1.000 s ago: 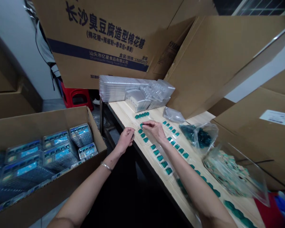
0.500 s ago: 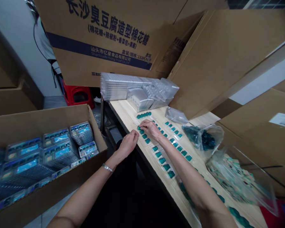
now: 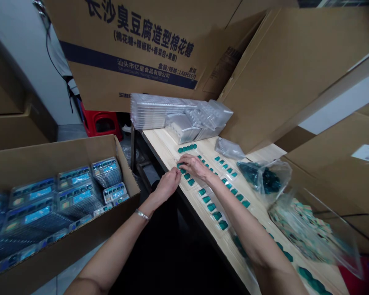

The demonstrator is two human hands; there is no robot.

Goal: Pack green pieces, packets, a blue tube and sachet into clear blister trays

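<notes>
- Broadly, a huge printed cardboard box (image 3: 126,78) stands upright behind the work; its contents do not show.
- The pale wooden counter (image 3: 155,137) runs slantwise from there toward the lower right, carrying trays, bags and loose plastic.
- At the person's left, beside the counter, an open carton (image 3: 49,157) holds tightly packed stacks of flat blue-labelled packs (image 3: 76,196); a few smaller piles fill its near right corner.
- A long row of nested clear trays (image 3: 153,110) lies at the counter's far end, with more clear plastic heaped against it.
- Toward the counter's far right side, a large see-through container holds a jumble of small green-and-tan packets (image 3: 304,229).
- Just beyond it, a smaller clear bag (image 3: 283,168) is slumped around many dark teal pieces.
- Several clear trays lie flat in rows along the counter; the one (image 3: 214,212) beside the right forearm carries five green pieces in a line.
- Right hand (image 3: 194,166): over the tray nearest the counter's left edge, its grip bent inward, thumb and fingertips at a green piece (image 3: 181,166); I cannot tell whether they clamp it or only touch it.
- Left hand (image 3: 169,182): just beside, at the counter's edge, its grip curled together; whether anything is inside is hidden.
</notes>
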